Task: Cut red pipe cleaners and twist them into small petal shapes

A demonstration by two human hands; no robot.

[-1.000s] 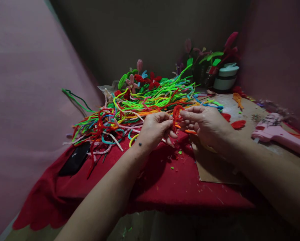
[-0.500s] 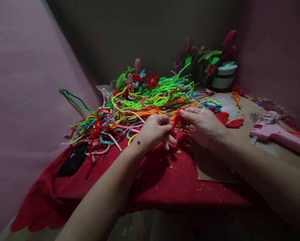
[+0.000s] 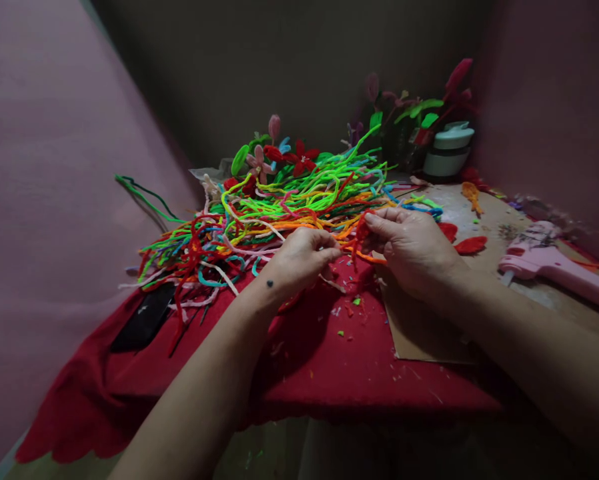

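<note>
My right hand [image 3: 409,247] pinches a small red fuzzy piece [image 3: 360,233] between thumb and fingertips, with one end of it hanging down. To its left, a short gap away, my left hand [image 3: 312,253] has its thumb and forefinger pressed together; what they hold, if anything, is too small to make out. Behind both hands lies a big heap of coloured fuzzy stems [image 3: 299,200], mostly green, orange, yellow and red. Two red petal shapes [image 3: 470,245] rest on the cardboard [image 3: 424,333], right of my right hand.
A pink glue gun [image 3: 554,263] lies at the right. Fuzzy flowers [image 3: 302,159] and a lidded jar [image 3: 449,150] stand at the back. A black phone [image 3: 144,317] lies at the left on the red cloth [image 3: 339,380], which has small scraps on it.
My hands have moved apart, the left one to the left and the right one slightly right. The red piece has gone with my right hand, away from my left fingers.
</note>
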